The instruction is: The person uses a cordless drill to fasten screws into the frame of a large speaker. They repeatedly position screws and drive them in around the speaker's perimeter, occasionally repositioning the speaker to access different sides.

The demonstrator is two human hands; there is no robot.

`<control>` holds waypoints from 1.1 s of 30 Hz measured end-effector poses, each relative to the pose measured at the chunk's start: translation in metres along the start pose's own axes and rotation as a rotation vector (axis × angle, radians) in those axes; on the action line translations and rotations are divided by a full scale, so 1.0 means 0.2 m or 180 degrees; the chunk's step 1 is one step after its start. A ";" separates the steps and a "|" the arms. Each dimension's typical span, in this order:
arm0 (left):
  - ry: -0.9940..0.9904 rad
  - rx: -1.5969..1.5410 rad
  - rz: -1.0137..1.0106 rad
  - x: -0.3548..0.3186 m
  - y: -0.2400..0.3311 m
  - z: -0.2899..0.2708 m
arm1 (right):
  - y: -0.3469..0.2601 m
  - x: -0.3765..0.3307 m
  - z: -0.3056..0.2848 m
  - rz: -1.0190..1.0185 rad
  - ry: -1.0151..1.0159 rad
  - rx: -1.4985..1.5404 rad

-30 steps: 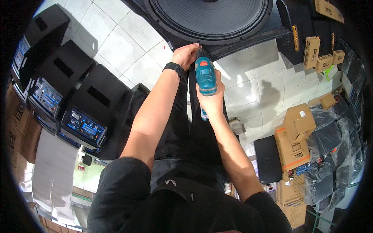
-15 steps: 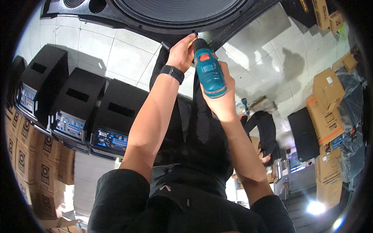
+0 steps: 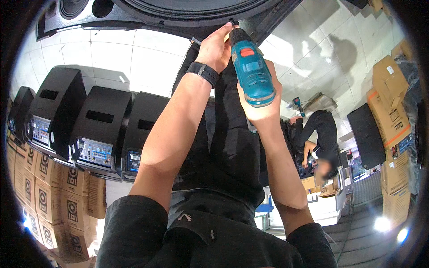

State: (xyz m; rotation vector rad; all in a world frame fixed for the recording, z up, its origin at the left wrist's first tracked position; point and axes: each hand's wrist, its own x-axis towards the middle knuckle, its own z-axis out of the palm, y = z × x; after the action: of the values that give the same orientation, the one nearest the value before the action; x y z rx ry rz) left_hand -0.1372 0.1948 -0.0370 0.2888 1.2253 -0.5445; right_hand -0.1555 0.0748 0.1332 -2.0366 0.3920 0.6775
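A black speaker cabinet [image 3: 147, 19] with a large round cone lies at the top of the view. My right hand [image 3: 263, 105] is wrapped round the grip of a teal cordless drill [image 3: 253, 73] with a black chuck and a red switch. The drill's front end points at the speaker's near edge. Beside the chuck, my left hand [image 3: 215, 50] has its fingers pinched together at that edge; whatever is between them is too small to make out. A small dark piece [image 3: 233, 22] shows at the fingertips. The drill's tip is hidden.
At left stand several black speaker boxes [image 3: 100, 117] with control panels, above stacked cardboard cartons [image 3: 47, 196]. To the right, a co-worker [image 3: 324, 134] bends over near another teal drill [image 3: 298, 106]. Cartons [image 3: 391, 116] and a black panel [image 3: 366, 136] line the far right. The floor is pale tile.
The whole view has shifted, so the speaker sits higher and the co-worker shows more fully. Both hands and the drill remain together at the speaker's edge, a little higher and farther right in the picture.
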 end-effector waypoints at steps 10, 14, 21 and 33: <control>0.0746 0.5050 0.4117 -0.11 0.25 -0.05 | 0.04 -0.04 0.05 -0.0097 0.0146 0.0408; 0.0368 0.5914 0.4826 -0.09 0.39 -0.04 | 0.07 -0.06 0.07 -0.0277 0.0277 0.0473; -0.0212 0.5985 0.4606 -0.11 0.47 0.00 | 0.15 -0.08 0.05 0.0253 0.0432 0.0551; -0.0252 0.5917 0.4757 -0.10 0.42 0.00 | 0.09 -0.04 0.00 -0.0090 0.0059 0.0125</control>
State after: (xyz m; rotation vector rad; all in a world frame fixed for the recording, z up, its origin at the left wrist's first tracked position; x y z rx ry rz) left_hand -0.0962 0.2689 -0.0242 2.4089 -0.1937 -0.1446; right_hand -0.1715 0.0645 0.1263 -2.0087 0.3837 0.6294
